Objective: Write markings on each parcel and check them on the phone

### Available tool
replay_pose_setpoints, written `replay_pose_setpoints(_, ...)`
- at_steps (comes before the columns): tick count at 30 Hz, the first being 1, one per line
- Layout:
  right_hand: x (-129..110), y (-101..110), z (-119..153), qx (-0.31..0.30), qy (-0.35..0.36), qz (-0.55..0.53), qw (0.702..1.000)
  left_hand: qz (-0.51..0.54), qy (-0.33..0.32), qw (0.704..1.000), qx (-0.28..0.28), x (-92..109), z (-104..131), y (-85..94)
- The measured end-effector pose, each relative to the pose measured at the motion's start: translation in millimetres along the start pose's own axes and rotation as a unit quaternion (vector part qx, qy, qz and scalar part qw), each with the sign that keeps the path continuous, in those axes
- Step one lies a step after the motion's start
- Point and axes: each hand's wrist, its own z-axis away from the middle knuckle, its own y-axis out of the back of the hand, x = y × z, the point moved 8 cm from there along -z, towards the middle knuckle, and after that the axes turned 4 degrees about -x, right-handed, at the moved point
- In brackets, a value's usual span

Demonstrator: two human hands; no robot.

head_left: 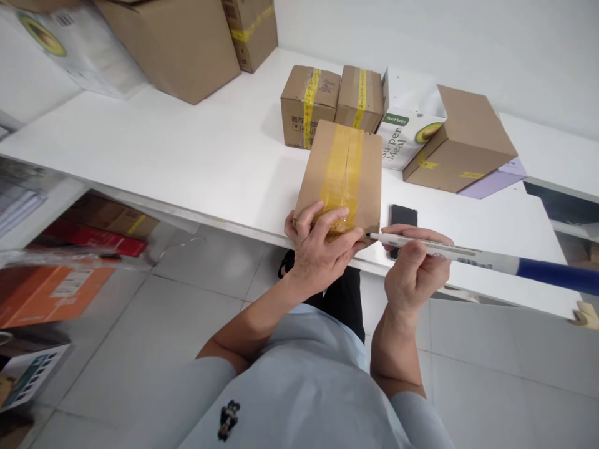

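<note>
A cardboard box (pixel 372 168) with wide yellow tape along its top sits at the front edge of the white table. My left hand (pixel 322 249) grips the near end of this box, its fingers curled over the taped top. In my right hand (pixel 416 265) is a white marker pen (pixel 491 260) with a blue rear end. The pen's dark tip is at the box's near right corner, close to my left fingers; whether it touches the cardboard I cannot tell. A black phone (pixel 403 216) lies just right of the box, partly hidden by my right hand.
Behind the box stand two smaller taped boxes (pixel 311 103), a white Super Meal bag (pixel 412 103) and a larger tilted box (pixel 461 140) over a purple one (pixel 496 179). Large cartons (pixel 178 47) stand back left. An orange box (pixel 51 290) is low at left.
</note>
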Motion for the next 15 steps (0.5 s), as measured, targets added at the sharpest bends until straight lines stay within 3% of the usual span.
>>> replay_pose_setpoints(7,1,4,-3,0.013,-0.02,0.019,1.0,0.017,-0.009,1.0,0.02,1,0,1.8)
replay_pose_setpoints(11,-5,11,-6,0.067,-0.013,-0.033,0.997,0.012,0.001,1.0,-0.011,-1,0,-2.5)
replay_pose_setpoints(15,-1,19,-8,0.127,0.001,-0.072,0.989,0.01,-0.013,1.0,0.012,0,1,0.9)
